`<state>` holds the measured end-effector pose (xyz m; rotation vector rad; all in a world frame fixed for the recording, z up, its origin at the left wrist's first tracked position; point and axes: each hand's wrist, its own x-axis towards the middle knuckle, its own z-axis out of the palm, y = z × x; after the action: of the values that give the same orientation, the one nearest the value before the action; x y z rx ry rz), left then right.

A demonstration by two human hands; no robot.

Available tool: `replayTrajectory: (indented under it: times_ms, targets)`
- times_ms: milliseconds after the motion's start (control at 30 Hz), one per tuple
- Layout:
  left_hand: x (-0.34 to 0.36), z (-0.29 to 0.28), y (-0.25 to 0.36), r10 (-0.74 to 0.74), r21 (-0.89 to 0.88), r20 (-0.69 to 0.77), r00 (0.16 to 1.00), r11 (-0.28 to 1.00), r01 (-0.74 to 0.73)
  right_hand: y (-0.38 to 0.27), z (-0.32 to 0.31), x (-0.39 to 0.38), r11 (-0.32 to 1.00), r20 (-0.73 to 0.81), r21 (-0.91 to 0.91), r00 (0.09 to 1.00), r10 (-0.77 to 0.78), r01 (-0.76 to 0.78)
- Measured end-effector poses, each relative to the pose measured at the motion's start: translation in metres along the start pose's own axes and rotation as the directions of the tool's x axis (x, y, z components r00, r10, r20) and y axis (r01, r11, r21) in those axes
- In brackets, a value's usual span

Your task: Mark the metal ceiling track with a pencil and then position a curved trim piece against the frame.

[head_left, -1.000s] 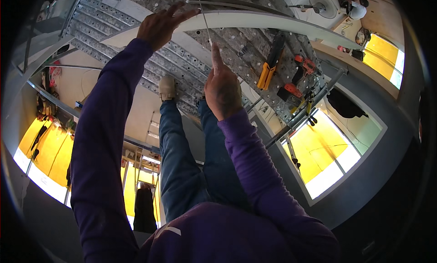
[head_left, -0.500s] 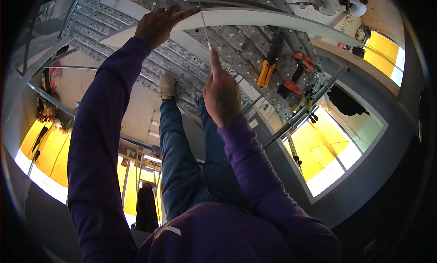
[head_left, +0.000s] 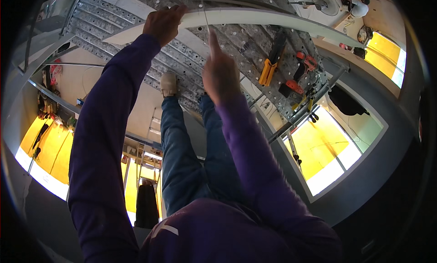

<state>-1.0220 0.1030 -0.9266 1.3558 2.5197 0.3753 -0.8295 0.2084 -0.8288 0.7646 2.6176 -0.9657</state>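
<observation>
A long, thin white strip of board (head_left: 255,17) lies across the far side of the metal platform. My left hand (head_left: 163,25) is closed over its near edge toward the left, fingers curled onto the top. In my right hand (head_left: 221,74) is a thin, straight blade (head_left: 206,19), seen nearly edge-on, which looks like a saw. The blade crosses the strip a little right of my left hand. My right index finger stretches along it, while the other fingers are wrapped round a handle that they hide.
Perforated metal planks (head_left: 186,56) lie underfoot, with my tan shoe (head_left: 169,84) on them. To the right are a yellow-and-black tool (head_left: 269,69) and an orange-and-black cordless drill (head_left: 306,65), near a metal rail (head_left: 328,84). Far right, below, are a fan (head_left: 325,2) and another person (head_left: 359,9).
My right hand has pushed away from me, carrying the blade farther across the strip. My left hand has shifted slightly right, and its outstretched index finger has curled in.
</observation>
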Motion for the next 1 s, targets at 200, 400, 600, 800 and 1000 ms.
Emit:
replayTrajectory:
  times_ms: [200,400,600,800,1000]
  targets:
    - [-0.006,-0.007,-0.008,-0.047,0.036,0.052,0.998,0.998,0.045,-0.010,-0.013,-0.047,0.998,0.088,-0.023,0.994,0.061,-0.059]
    - [-0.005,0.002,0.003,0.001,0.034,-0.097,0.995,0.999,0.003,-0.017,-0.013,0.028,0.992,0.107,-0.048,0.987,0.118,-0.113]
    - [-0.016,-0.008,-0.003,-0.044,0.075,0.037,0.998,0.996,0.041,-0.020,-0.018,-0.051,0.998,0.038,-0.011,0.998,0.056,-0.056]
    - [-0.009,-0.003,-0.012,-0.053,0.104,0.103,0.993,0.994,0.043,-0.017,0.007,0.018,0.996,-0.004,-0.074,0.999,0.046,-0.046]
    - [-0.011,-0.013,-0.001,-0.087,0.110,0.084,0.993,0.991,0.077,-0.009,0.000,-0.025,0.992,0.015,-0.126,1.000,-0.028,0.029]
